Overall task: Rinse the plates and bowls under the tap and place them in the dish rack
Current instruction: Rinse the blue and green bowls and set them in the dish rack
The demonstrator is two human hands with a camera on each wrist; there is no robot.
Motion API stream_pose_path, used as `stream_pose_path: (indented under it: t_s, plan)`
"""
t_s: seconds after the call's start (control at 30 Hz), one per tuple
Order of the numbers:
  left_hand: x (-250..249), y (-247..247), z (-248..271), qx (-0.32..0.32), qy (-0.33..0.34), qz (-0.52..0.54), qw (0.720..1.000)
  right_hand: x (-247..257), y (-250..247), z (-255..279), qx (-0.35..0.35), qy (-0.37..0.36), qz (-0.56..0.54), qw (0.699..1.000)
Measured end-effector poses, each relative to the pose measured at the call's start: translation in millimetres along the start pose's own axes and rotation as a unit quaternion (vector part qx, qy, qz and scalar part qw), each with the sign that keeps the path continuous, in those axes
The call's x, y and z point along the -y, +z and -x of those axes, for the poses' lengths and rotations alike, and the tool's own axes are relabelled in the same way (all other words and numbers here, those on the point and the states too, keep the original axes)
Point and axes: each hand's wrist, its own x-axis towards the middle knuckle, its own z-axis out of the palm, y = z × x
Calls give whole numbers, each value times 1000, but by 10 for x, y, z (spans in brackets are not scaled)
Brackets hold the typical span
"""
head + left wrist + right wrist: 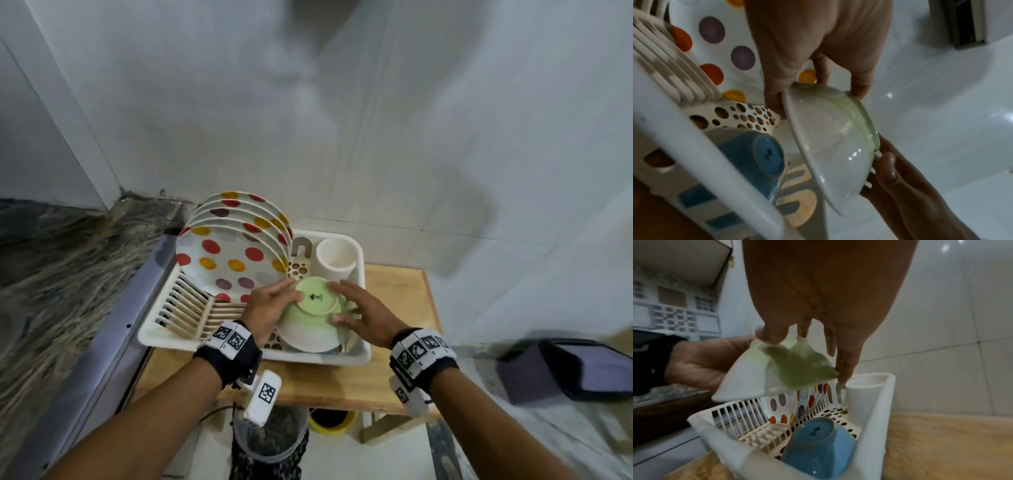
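Both hands hold one pale green and white ceramic bowl [310, 313] upside down, tilted, just above the near right part of the white plastic dish rack [356, 260]. The left hand [269, 308] grips the bowl's left side with its fingers curled over the rim [774, 97]; the right hand [363, 313] clasps the right side, thumb on the near edge and fingers spread over the far side. The hands stand apart, with the bowl between them.

The rack sits on a small light wooden table [400, 308], filling its far left part, hard against a white tiled wall [376, 120]. To the left of the table runs a dark speckled stone counter [61, 274] with a metal edge. On the floor below the table's near edge stand a grey bucket [270, 442] and a yellow-rimmed pot [330, 419]; at the right lies a dark flat case [582, 370].

In the rack's left slots, five white round plates with coloured polka dots [229, 260] stand on edge, one behind another. A white cylindrical cutlery cup [335, 260] stands in the far right corner. Beneath the held bowl, in the near right corner, a blue glazed ceramic bowl [818, 449] lies upside down and leans against the rack's wall.
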Motion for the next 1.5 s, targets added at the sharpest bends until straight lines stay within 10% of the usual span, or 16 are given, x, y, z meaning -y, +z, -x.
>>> stream_pose_path:
  t_s: [0.67,1.23,1.5]
  plan:
    - [483,133,-605,-65,-53,-71,994,-383,236,-415,35,53,102,993]
    - [512,46,-777,39,-101,-252,962,-440,388,-542,102,30,278,955]
    - [310,-79,-627,45,-98,-312,944,-163,254,-676,124,74,193,971]
